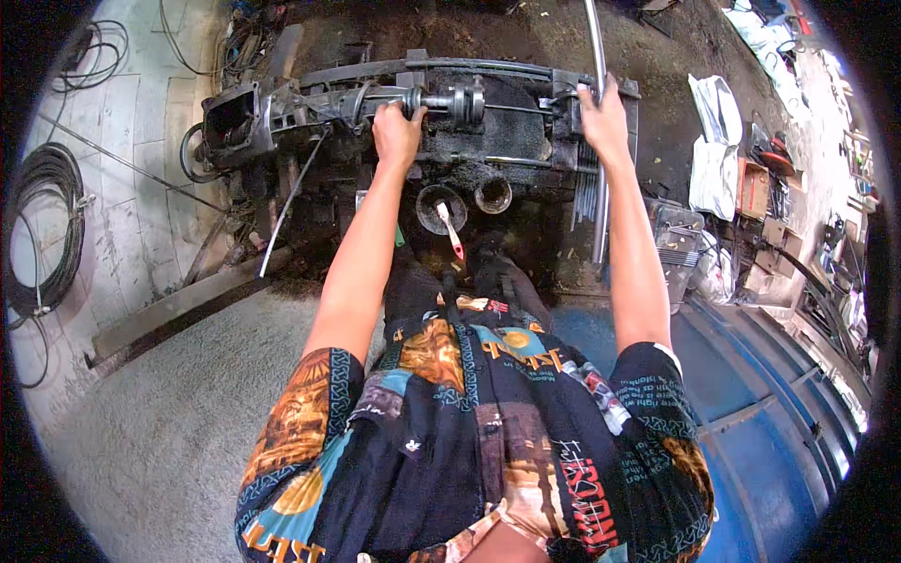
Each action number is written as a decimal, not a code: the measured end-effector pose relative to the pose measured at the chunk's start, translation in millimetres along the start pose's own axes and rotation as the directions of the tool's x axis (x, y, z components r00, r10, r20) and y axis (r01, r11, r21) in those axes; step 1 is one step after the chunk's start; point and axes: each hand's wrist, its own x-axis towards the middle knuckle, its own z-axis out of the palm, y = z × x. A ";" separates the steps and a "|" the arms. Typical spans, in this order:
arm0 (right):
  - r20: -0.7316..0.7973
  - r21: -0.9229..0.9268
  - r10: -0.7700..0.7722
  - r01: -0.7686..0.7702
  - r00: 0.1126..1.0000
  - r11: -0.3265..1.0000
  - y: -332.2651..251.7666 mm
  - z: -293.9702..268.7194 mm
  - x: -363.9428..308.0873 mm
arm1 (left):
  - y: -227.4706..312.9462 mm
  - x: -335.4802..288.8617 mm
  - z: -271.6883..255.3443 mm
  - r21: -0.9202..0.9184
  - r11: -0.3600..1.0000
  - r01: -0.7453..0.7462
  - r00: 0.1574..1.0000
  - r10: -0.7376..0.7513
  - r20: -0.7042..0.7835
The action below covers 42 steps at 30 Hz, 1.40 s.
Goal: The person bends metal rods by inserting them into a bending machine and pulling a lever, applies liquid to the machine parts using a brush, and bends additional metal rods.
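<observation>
Metal bar point(595, 42), near the right end of the machine frame point(366, 70): upper end cut off by the top edge; middle length hidden by the right hand point(603, 117). Left hand point(398, 131), above the frame's near edge: fingertips partly concealed, hold indeterminable. Small round tin point(509, 196), by that edge: contents too dark to identify. Blue panel point(751, 460): cropped below. Clutter point(856, 178), far right: blurred, items indistinct.

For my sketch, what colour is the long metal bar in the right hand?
Silvery grey; the long metal bar shows best in the head view.
</observation>
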 end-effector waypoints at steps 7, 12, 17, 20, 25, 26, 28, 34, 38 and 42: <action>0.089 -0.151 0.060 -0.047 0.994 0.987 -30.7 -2.9 1.1 | -7.1 8.4 10.8 0.053 0.997 0.049 0.997 -0.046 -0.070; 0.037 -0.168 0.021 -0.015 0.999 0.986 -32.0 -3.4 -3.6 | -13.0 10.7 21.2 0.032 0.999 0.023 0.985 -0.017 -0.172; 0.009 -0.174 -0.028 0.030 1.000 0.984 -35.1 5.0 -2.4 | -13.3 14.8 19.7 0.060 0.996 0.061 0.982 -0.049 -0.181; 0.028 -0.156 -0.011 0.015 1.000 0.988 -44.8 6.6 -8.0 | -22.1 11.2 16.8 -0.013 0.994 0.108 0.976 -0.109 -0.191; 0.011 -0.096 -0.041 0.042 0.999 0.995 -41.0 13.5 -2.3 | -30.0 12.6 -13.4 -0.002 0.991 0.131 0.987 -0.130 0.095; 0.017 -0.102 -0.030 0.032 0.999 0.994 -42.0 14.1 -0.9 | -35.1 3.0 -15.9 -0.082 0.994 0.072 0.997 -0.073 -0.005; 0.004 -0.123 -0.019 0.019 1.000 0.992 -33.8 18.2 2.9 | -35.0 -21.8 -26.9 -0.217 0.975 0.039 0.999 -0.039 0.006; -0.020 -0.163 -0.112 0.107 0.994 0.981 -38.7 10.0 -9.6 | -61.2 -132.6 -45.3 0.042 0.972 0.232 0.958 -0.236 0.166; -0.143 -0.359 -0.292 0.226 0.946 0.906 -45.1 19.6 -64.5 | -84.4 -180.0 -29.5 0.217 0.927 0.307 0.912 -0.352 0.210; -0.012 -0.197 -0.422 0.412 0.906 0.890 -88.5 34.2 -153.5 | -87.0 -188.7 -23.4 0.278 0.897 0.343 0.861 -0.418 0.289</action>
